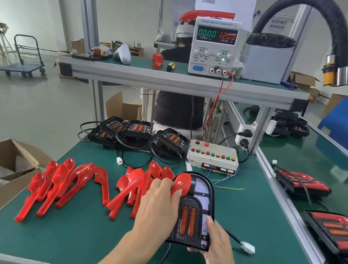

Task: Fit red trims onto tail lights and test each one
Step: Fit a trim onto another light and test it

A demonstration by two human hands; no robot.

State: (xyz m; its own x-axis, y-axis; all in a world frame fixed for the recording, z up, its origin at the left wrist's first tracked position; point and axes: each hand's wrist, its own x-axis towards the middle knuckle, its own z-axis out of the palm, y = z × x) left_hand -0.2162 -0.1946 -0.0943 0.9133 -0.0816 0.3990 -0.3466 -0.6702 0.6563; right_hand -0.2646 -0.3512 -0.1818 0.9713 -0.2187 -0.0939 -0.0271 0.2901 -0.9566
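Green matting covers the tabletop (87, 239), where a black tail light (196, 210) lies near the front edge. A red trim (180, 184) sits on the light's upper left part. The left hand (157, 204) lies over the trim, fingers (165, 186) curled on it, pressing. The right hand (216, 246) grips the light's lower right corner, thumb on top. Loose red trims (68, 186) are spread to the left, more tail lights (136, 132) stacked behind. A button box (212, 157) stands beyond the light, a power supply (215, 47) on the shelf above. A white plug (248, 248) lies right of the hands.
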